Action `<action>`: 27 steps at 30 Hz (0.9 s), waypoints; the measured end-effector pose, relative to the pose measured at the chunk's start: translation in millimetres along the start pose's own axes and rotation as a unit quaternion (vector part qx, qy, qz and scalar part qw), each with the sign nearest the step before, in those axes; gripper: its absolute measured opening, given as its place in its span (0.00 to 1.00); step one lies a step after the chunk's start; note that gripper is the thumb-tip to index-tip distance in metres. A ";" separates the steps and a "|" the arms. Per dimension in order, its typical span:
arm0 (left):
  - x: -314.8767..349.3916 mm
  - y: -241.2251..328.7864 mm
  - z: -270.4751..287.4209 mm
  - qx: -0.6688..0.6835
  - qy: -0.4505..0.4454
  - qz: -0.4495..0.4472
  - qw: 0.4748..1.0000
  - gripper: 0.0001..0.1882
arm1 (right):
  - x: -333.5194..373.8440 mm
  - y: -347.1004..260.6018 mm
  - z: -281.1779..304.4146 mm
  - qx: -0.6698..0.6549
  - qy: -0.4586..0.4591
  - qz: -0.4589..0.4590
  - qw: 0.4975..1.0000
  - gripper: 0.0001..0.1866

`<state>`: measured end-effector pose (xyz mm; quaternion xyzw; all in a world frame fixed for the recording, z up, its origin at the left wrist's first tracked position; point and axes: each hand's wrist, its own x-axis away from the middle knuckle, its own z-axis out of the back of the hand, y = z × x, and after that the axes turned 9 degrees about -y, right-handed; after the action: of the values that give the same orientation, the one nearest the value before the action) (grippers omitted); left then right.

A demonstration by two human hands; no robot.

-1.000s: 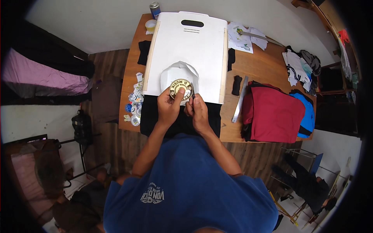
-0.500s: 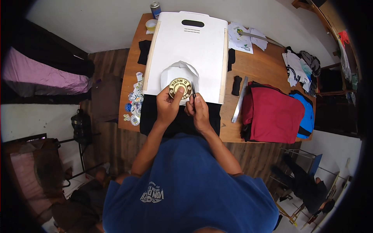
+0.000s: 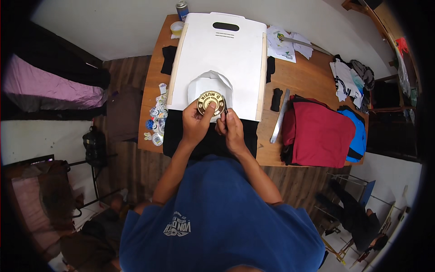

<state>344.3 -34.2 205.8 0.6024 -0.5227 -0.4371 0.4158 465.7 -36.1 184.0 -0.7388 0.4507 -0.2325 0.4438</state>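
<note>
My left hand pinches a round gold-and-black printed cutout near its lower edge, with the thumb across its face. Small dark scissors are in my right hand, their slim blades pointing up beside the disc's right edge. Curled white paper surrounds the disc from behind; whether it is joined to the disc I cannot tell. Both hands are over the near end of a white board with a slotted handle hole. Black cloth lies below the board's near edge.
On the wooden table, red folded cloth and blue cloth lie right, beside a metal ruler. Small stickers spread along the left. A spray can and tape roll stand far left.
The disc has turned slightly and shifted a touch right in my left hand. The scissors' blades appear less visible beside it. My arms have hardly moved.
</note>
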 end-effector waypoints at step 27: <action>0.1 1.3 0.5 -0.004 0.000 0.010 1.000 0.08 | -0.9 5.6 7.5 -0.031 0.015 -0.002 0.999 0.17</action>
<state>343.5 -34.5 206.9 0.5957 -0.5267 -0.4352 0.4223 468.4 -33.1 175.5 -0.7497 0.4622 -0.2304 0.4137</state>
